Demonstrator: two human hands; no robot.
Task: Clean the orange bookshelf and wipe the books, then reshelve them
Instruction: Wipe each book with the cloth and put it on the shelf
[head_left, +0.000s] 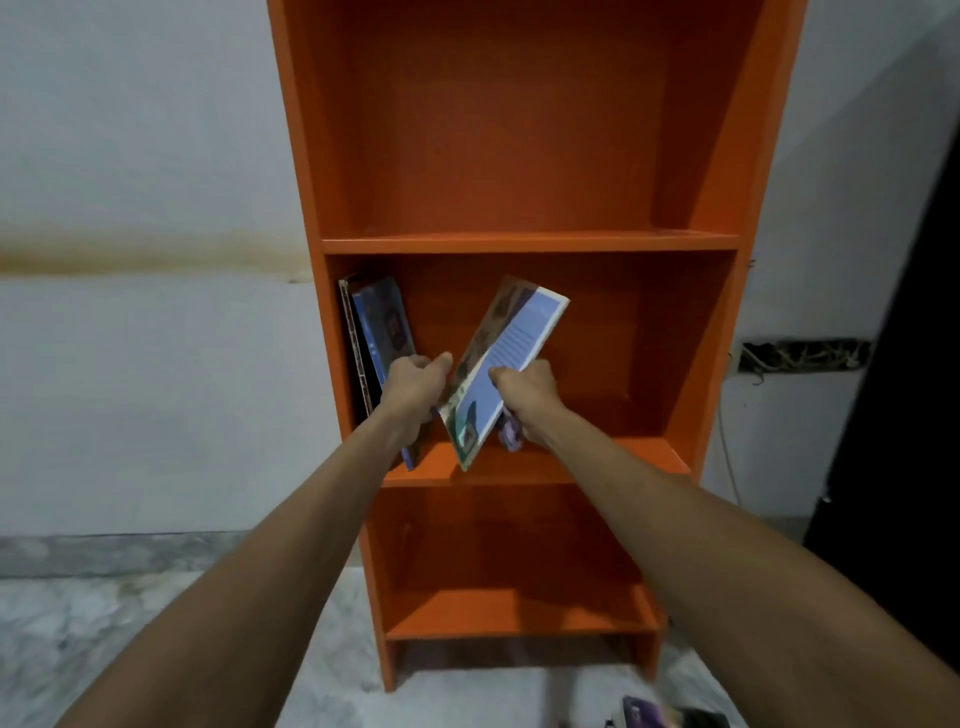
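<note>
Both forearms reach out to the orange bookshelf (519, 241), where my left hand (415, 387) clasps the books (382, 332) leaning on its middle shelf's left wall, steadying them, while my right hand (524, 389) pinches a tilted blue book (511, 353) beside them.

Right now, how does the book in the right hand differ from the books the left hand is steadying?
The tilted book leans right in mid-shelf, apart from the side wall; the books at the left wall stand nearly upright against it. The tilted one shows a pale blue cover, the others darker ones. The right hand grips its book; the left hand holds the stack. All sit on the middle shelf.
</note>
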